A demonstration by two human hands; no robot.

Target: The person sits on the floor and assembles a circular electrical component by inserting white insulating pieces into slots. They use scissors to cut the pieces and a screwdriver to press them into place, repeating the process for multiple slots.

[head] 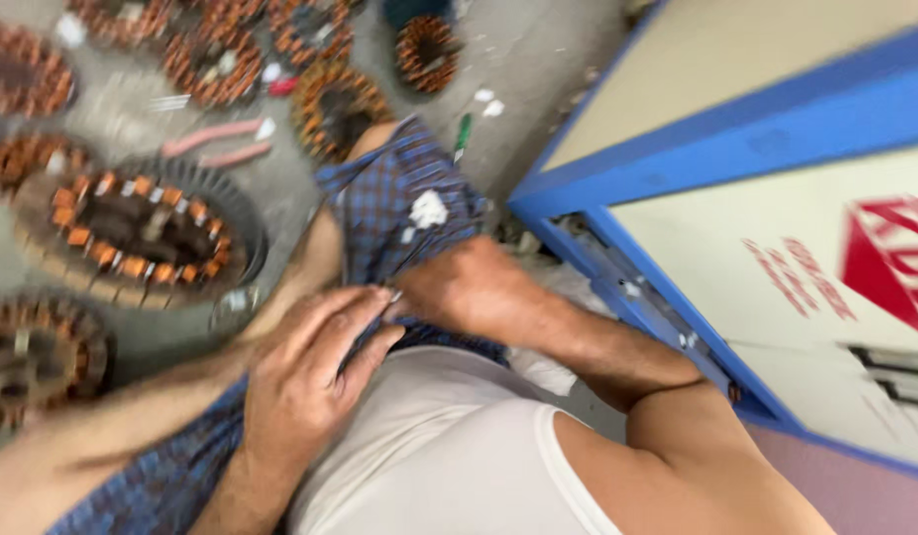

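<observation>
Bright even daylight, heavy motion blur throughout, soft shadows, no glare

Whole view's motion-smeared. My right hand [474, 289] has its fingertips buried in the checked cloth [399, 203]. Can't tell what they pinch

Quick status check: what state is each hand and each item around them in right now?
Left hand: pressed on the checked cloth at the lap.
Right hand: closed, pinching the cloth.
Large wound stator: flat on the floor.
Pink-handled pliers: lying on the floor, untouched.
Blue-framed cabinet: standing alongside.
</observation>
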